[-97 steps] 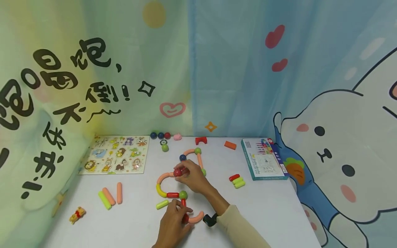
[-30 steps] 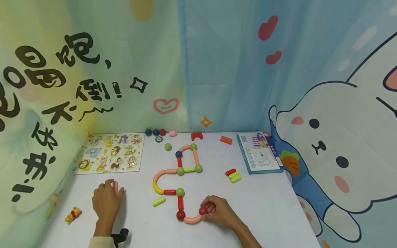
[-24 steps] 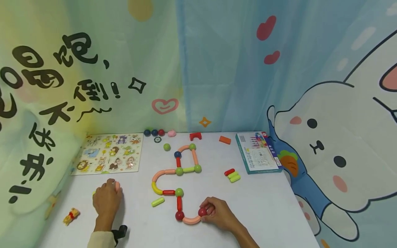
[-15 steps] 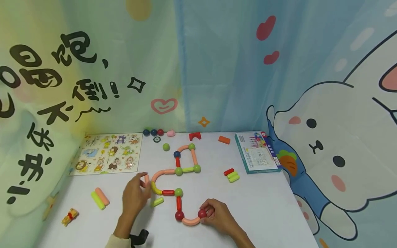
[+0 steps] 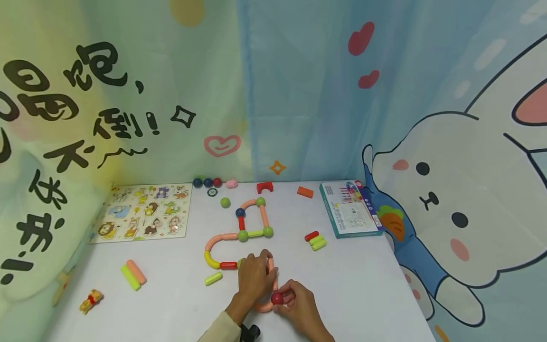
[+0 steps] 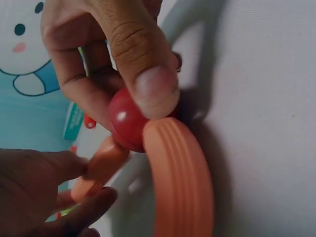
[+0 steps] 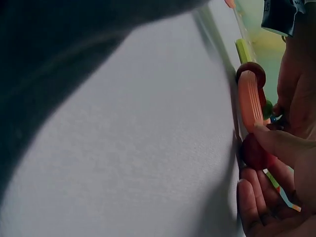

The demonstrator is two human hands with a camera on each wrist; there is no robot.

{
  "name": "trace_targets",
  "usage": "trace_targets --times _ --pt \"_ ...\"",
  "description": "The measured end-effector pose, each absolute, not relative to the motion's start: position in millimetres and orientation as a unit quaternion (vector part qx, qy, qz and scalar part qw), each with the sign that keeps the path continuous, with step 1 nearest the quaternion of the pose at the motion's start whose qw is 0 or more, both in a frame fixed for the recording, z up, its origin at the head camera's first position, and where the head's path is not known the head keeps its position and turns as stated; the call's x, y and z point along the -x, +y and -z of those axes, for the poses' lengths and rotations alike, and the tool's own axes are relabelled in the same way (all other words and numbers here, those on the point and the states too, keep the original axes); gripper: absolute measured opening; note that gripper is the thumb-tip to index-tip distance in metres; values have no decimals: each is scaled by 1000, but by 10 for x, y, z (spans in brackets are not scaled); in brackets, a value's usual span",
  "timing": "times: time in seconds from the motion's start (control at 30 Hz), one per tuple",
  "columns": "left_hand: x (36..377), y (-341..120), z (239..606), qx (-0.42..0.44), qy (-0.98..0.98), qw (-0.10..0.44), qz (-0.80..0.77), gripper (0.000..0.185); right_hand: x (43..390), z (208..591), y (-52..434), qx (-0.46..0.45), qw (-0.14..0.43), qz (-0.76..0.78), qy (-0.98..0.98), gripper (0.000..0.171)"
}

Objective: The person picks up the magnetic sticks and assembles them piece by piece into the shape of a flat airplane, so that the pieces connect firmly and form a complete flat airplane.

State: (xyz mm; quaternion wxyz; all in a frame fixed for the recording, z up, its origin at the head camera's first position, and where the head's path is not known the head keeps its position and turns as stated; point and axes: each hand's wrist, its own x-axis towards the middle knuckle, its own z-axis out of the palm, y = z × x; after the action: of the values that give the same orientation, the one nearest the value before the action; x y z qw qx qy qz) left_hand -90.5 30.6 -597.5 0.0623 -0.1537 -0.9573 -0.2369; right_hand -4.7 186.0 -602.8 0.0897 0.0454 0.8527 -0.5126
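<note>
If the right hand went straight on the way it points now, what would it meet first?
Most likely the straight peach stick held in the left hand, its near end right by the red ball that the right hand holds; the left hand comes just behind. Exact depth is unclear.

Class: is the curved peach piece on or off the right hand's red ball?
On: the left wrist view shows the curved peach piece touching the red ball held by the right hand.

Room between right hand (image 5: 299,305) and box (image 5: 351,209), short sticks (image 5: 316,240) partway
</note>
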Motion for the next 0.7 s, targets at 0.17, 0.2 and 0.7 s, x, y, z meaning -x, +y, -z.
trace_targets --times 0.17,0.2,0.7 --pt "867 328 5990 151 -963 53 216 36 34 6035 1853 -55 82 517 850 43" --pt "865 330 5991 150 -964 48 214 36 36 6035 1853 -55 84 518 850 44" --pt "1121 214 5861 164 -964 35 205 23 16 6020 1854 -16 67 500 863 53"
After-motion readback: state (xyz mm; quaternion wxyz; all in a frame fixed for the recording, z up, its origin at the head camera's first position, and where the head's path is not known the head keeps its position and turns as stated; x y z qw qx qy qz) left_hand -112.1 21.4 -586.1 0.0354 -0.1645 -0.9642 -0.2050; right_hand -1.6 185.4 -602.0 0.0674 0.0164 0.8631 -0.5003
